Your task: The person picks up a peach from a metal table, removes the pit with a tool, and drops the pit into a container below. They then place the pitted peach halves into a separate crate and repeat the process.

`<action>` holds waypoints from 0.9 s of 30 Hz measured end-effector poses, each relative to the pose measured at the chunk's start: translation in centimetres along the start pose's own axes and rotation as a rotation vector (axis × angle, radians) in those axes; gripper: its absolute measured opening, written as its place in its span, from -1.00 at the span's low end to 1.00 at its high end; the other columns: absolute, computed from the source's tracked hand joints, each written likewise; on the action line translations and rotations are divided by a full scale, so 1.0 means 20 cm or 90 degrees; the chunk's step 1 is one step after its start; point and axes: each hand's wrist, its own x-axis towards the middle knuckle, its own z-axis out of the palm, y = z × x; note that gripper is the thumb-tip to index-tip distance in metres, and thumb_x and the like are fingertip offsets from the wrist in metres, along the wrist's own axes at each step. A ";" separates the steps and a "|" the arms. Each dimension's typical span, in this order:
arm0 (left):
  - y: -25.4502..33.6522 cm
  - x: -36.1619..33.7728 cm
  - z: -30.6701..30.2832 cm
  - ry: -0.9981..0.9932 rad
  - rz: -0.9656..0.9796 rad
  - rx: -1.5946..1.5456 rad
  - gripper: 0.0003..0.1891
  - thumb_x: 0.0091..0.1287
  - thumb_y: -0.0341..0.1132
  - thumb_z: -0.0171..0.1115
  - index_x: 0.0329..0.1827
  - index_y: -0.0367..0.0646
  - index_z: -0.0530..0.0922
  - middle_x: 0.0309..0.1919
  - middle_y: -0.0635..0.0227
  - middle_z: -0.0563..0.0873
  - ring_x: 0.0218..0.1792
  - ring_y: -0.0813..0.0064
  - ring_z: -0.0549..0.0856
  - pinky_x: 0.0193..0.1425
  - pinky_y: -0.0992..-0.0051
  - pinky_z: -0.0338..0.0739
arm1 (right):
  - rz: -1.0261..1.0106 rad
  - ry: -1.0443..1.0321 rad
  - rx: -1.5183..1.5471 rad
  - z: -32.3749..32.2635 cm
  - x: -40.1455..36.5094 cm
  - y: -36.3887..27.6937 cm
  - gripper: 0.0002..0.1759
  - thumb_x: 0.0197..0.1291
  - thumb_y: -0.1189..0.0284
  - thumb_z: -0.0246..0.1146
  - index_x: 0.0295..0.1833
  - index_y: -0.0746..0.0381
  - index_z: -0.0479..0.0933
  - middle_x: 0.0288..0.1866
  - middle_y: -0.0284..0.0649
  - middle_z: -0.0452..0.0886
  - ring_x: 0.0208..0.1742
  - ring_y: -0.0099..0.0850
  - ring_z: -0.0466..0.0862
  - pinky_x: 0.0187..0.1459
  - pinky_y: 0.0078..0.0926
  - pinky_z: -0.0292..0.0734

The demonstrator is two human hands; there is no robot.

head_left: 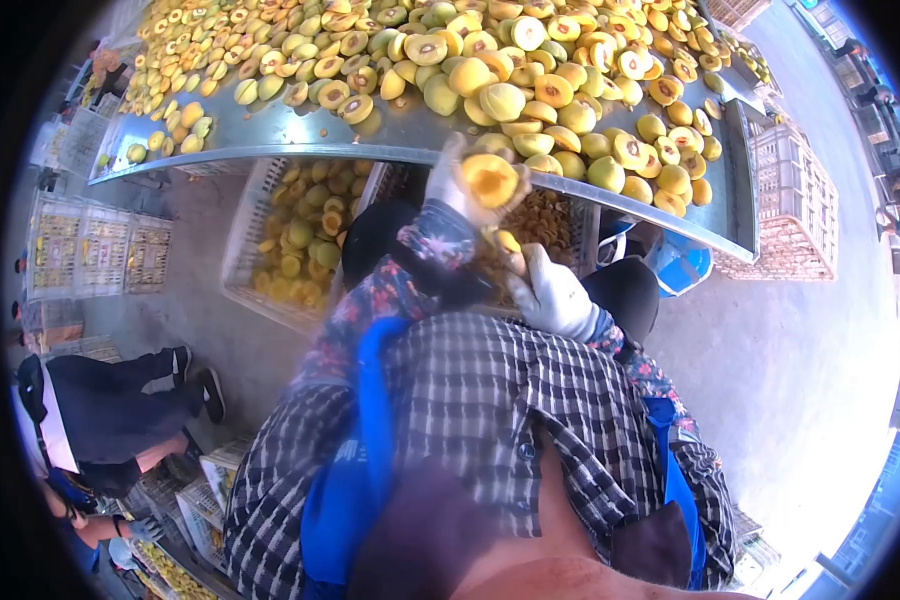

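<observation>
My left hand (454, 180), in a pale glove and blurred by motion, is closed on a cut fruit half (490, 181) with its orange inside showing, at the metal table's front edge. Lower and to the right, my right hand (558, 296), in a white glove, has its fingers wrapped round a small tool (511, 262) with a yellow end; its exact shape is unclear. Many halved yellow-green fruits (425, 50) lie heaped on the metal table (300, 131) beyond my hands. Below them, a crate of small brown pieces (548, 222) is partly hidden by my hands.
A white crate of fruit (240, 246) stands on the floor at left, under the table edge. Stacked crates (795, 195) are at right, near a blue-and-white container (680, 264). Another person (120, 405) is at lower left, beside more crates.
</observation>
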 end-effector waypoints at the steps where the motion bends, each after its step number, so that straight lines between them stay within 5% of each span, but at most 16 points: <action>1: 0.04 -0.07 0.06 0.023 0.067 0.020 -0.59 0.33 0.10 0.16 -0.29 -0.12 0.50 -0.21 0.15 0.65 -0.17 -0.02 0.66 -0.08 -0.04 0.61 | -0.021 -0.004 -0.041 -0.01 -0.02 0.03 -0.67 0.31 0.38 0.17 0.07 0.30 0.29 -0.42 0.09 0.57 -0.34 0.08 0.64 -0.33 -0.14 0.54; 4: 0.28 -0.15 0.00 0.000 0.359 0.208 -0.58 0.40 0.04 0.11 -0.34 -0.19 0.57 -0.33 0.19 0.71 -0.37 0.16 0.69 -0.12 0.28 0.64 | 0.020 -0.063 -0.121 -0.07 -0.08 0.18 -0.69 0.34 0.37 0.13 0.06 0.32 0.30 -0.30 0.05 0.63 -0.25 0.01 0.67 -0.25 -0.17 0.57; 6: 0.56 -0.19 -0.17 0.103 0.516 0.504 -0.65 0.38 -0.06 0.17 -0.21 -0.24 0.60 -0.38 0.28 0.72 -0.44 0.37 0.66 -0.19 0.44 0.60 | 0.118 -0.144 -0.175 -0.10 -0.14 0.26 -0.60 0.36 0.34 0.09 0.19 0.34 0.27 0.01 0.01 0.64 -0.03 -0.03 0.65 -0.05 -0.25 0.58; 8: 0.76 -0.22 -0.28 0.209 0.659 0.810 -0.68 0.35 -0.16 0.24 -0.08 -0.29 0.63 -0.42 0.37 0.73 -0.51 0.58 0.63 -0.26 0.60 0.57 | 0.116 -0.092 -0.185 -0.07 -0.20 0.36 -0.48 0.30 0.30 0.11 0.31 0.28 0.26 -0.15 0.04 0.65 -0.21 0.03 0.66 -0.22 -0.15 0.59; 10: 0.76 -0.22 -0.24 0.251 0.700 1.031 -0.69 0.33 -0.18 0.27 -0.03 -0.25 0.63 -0.36 0.35 0.74 -0.48 0.59 0.62 -0.28 0.61 0.56 | 0.129 -0.089 -0.194 -0.06 -0.21 0.37 -0.45 0.31 0.35 0.08 0.37 0.28 0.21 -0.16 0.01 0.65 -0.15 -0.06 0.66 -0.16 -0.24 0.59; 11: 0.76 -0.22 -0.21 0.272 0.718 1.139 -0.69 0.31 -0.20 0.29 -0.01 -0.23 0.63 -0.33 0.34 0.74 -0.47 0.60 0.62 -0.29 0.61 0.55 | 0.135 -0.089 -0.202 -0.06 -0.21 0.37 -0.43 0.31 0.37 0.07 0.39 0.28 0.18 -0.17 -0.01 0.65 -0.13 -0.10 0.67 -0.13 -0.29 0.59; 13: 0.70 -0.06 -0.15 0.099 0.689 1.142 -0.57 0.23 -0.25 0.37 0.15 -0.17 0.56 -0.04 0.16 0.69 -0.16 0.38 0.68 -0.07 0.45 0.58 | 0.084 -0.155 -0.235 -0.09 -0.17 0.30 -0.42 0.31 0.39 0.10 0.39 0.32 0.14 -0.01 0.02 0.63 0.01 -0.09 0.64 -0.01 -0.31 0.56; 15: 0.45 -0.06 0.17 0.004 0.560 1.266 -0.56 0.21 -0.30 0.30 0.17 -0.17 0.52 0.14 0.09 0.60 0.09 0.21 0.63 0.19 0.34 0.51 | -0.007 -0.149 -0.266 -0.07 -0.18 0.34 -0.42 0.31 0.41 0.11 0.38 0.34 0.13 0.07 0.02 0.62 0.06 -0.09 0.64 0.05 -0.33 0.55; 16: 0.42 0.09 0.17 -0.145 0.783 1.374 -0.53 0.16 -0.36 0.28 0.19 -0.17 0.50 0.16 0.08 0.57 0.13 0.16 0.59 0.24 0.32 0.47 | -0.072 -0.109 -0.283 -0.04 -0.20 0.40 -0.42 0.31 0.42 0.12 0.38 0.34 0.14 0.06 0.02 0.63 0.05 -0.09 0.64 0.04 -0.33 0.56; 18: 0.33 0.26 0.26 -0.206 0.825 1.585 -0.43 0.13 -0.35 0.23 0.28 -0.15 0.44 0.24 0.09 0.50 0.18 0.08 0.52 0.31 0.26 0.42 | -0.021 -0.128 -0.279 -0.06 -0.17 0.32 -0.44 0.31 0.41 0.11 0.36 0.34 0.17 0.06 0.01 0.63 0.05 -0.10 0.65 0.04 -0.34 0.56; 23: 0.26 0.55 0.34 -0.093 0.574 1.909 -0.57 0.16 -0.27 0.18 0.13 -0.13 0.51 0.08 0.18 0.57 0.15 0.11 0.51 0.23 0.19 0.43 | 0.050 -0.155 -0.223 -0.11 -0.15 0.19 -0.47 0.31 0.42 0.14 0.32 0.39 0.20 0.08 0.04 0.61 0.07 -0.10 0.63 0.06 -0.34 0.55; 26: 0.30 0.51 0.39 -0.126 0.497 1.973 -0.60 0.17 -0.20 0.18 0.07 -0.13 0.52 -0.01 0.15 0.58 0.07 0.12 0.54 0.16 0.17 0.46 | 0.055 -0.115 -0.157 -0.13 -0.18 0.22 -0.47 0.30 0.43 0.15 0.31 0.39 0.20 0.09 0.07 0.60 0.08 -0.07 0.62 0.06 -0.34 0.54; 27: 0.31 0.44 0.41 -0.097 0.554 1.792 -0.52 0.15 -0.20 0.28 0.13 -0.18 0.49 -0.03 0.12 0.61 0.06 0.13 0.58 0.14 0.17 0.49 | -0.028 -0.083 -0.204 -0.14 -0.17 0.20 -0.48 0.29 0.42 0.17 0.29 0.39 0.23 0.03 0.07 0.62 0.05 -0.06 0.63 0.04 -0.35 0.54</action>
